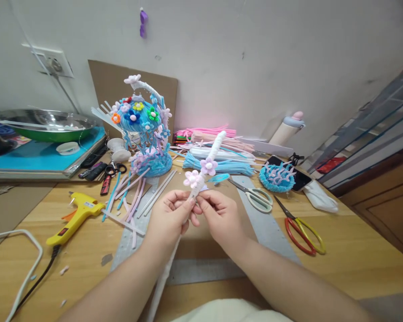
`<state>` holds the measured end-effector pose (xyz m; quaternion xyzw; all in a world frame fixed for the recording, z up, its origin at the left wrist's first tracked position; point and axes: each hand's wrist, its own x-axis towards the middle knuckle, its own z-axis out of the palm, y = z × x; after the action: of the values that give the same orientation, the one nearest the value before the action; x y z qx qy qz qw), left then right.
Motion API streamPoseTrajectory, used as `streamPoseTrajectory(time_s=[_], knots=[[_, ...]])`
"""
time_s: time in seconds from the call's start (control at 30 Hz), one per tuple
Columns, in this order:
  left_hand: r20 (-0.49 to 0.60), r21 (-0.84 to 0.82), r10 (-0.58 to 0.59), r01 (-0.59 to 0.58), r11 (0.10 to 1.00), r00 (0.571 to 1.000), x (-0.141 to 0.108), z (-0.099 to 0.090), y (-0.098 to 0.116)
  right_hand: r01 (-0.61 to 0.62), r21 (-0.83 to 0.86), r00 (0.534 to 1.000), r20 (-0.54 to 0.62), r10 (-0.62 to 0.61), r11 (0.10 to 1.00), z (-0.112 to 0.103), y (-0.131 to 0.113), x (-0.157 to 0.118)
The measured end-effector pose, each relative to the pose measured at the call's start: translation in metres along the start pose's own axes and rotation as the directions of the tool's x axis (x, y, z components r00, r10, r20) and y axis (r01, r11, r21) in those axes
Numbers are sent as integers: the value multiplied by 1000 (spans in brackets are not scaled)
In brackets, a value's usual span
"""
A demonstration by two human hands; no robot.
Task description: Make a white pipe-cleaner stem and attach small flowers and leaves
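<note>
My left hand (171, 214) is closed around a long stem wrapped in white pipe cleaner (216, 146), which tilts up to the right; its lower end runs down past my left forearm. On the stem sit a lavender pipe-cleaner flower (208, 167) and a pale pink pipe-cleaner flower (192, 180). My right hand (223, 217) pinches close against the stem, just below these flowers. What its fingertips hold is hidden. A bit of lavender shows above those fingers. Just beyond them is a blue loop (219, 179).
Behind stands a blue flowered pipe-cleaner lamp shape (152, 163). Pipe-cleaner bundles (218, 166) lie at the back. Left is a yellow glue gun (79, 214) with its cord. On the right are pale-handled scissors (258, 199), red-and-yellow scissors (302, 232) and a blue coral-like piece (277, 178).
</note>
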<state>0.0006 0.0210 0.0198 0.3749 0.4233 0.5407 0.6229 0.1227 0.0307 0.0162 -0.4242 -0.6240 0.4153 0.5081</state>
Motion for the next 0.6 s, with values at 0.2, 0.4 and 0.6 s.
streamPoseTrajectory(time_s=[0.2,0.4,0.6], knots=[[26,-37,-32,33,999,999,4,-2,2,-151,363,981,168,95,919,9,11,5],[44,3,-39,39,999,998,4,-2,4,-416,611,906,345,247,673,9,22,6],[-8,48,-41,41,998,999,6,-1,-2,-493,582,867,394,306,647,7,26,5]])
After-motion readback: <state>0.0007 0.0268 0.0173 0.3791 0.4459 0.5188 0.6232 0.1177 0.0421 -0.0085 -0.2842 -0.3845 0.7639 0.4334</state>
